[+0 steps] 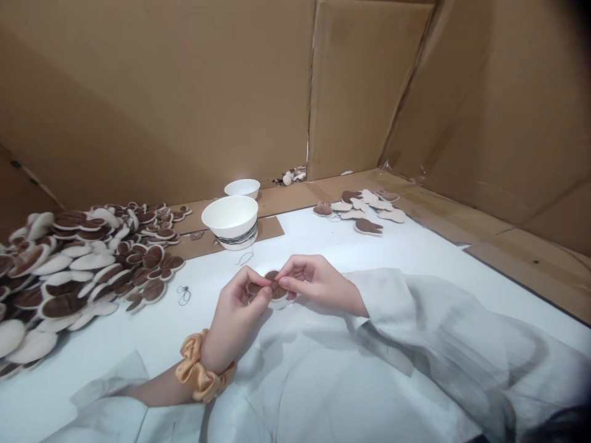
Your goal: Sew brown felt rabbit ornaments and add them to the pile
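Low over the white table, both hands pinch one small brown plush patch with a pale edge (278,291). My left hand (242,303), with an orange scrunchie (203,367) at its wrist, grips the patch's left side between thumb and fingers. From the right, my right hand (316,282) closes thumb and forefinger on its upper middle. The fingers cover much of the patch, and I cannot make out a needle. Just beyond the hands stands a white bowl (229,215) with dark thread wound around it. A loose bit of thread (245,257) lies before it.
A large heap of brown and white plush pieces (92,264) fills the left side. A smaller group of similar pieces (364,206) lies at the back right. A second white bowl (242,187) stands behind the first. Tangled thread (183,295) lies left. Cardboard walls (184,92) enclose the table.
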`<state>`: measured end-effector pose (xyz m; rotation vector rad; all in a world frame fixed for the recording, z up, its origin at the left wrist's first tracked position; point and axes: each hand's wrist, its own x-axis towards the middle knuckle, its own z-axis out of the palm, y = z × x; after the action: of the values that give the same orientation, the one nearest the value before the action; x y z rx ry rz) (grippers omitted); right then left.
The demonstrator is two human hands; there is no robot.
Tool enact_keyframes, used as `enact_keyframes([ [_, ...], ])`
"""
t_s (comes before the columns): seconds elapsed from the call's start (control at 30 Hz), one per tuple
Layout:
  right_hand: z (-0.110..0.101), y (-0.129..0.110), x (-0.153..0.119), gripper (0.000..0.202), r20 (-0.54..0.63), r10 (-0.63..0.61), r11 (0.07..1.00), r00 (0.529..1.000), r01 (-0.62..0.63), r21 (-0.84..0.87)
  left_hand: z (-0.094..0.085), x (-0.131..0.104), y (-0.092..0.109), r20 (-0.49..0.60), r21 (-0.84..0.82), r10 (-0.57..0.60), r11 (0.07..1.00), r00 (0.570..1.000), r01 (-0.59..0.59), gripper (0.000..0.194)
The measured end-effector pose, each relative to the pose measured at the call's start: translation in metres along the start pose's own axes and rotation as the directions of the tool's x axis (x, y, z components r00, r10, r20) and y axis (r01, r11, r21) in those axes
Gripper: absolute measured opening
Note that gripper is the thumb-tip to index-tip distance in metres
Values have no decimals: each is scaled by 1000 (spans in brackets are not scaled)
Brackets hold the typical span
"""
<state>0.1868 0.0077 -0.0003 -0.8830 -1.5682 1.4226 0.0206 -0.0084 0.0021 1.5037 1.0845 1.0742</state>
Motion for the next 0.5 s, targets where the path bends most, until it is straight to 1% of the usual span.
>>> enact_keyframes([
  [0.2,2,-2,-4,23,-2,6,996,1000,-6,-91,2,-1,1,6,-8,0,1000,1000,0,14],
  [0.37,2,-4,-7,21,-19,-28,986,999,25,-163,3,-2,1,78,-132,-3,991,997,13,17],
  [0.43,1,-4,-7,17,9,-55,985,998,56,-161,2,-1,-1,78,-164,4,986,997,9,18],
  [0.5,0,-3,-6,17,44,-81,985,996,87,-150,2,-1,-3,52,-161,20,987,998,-11,16],
])
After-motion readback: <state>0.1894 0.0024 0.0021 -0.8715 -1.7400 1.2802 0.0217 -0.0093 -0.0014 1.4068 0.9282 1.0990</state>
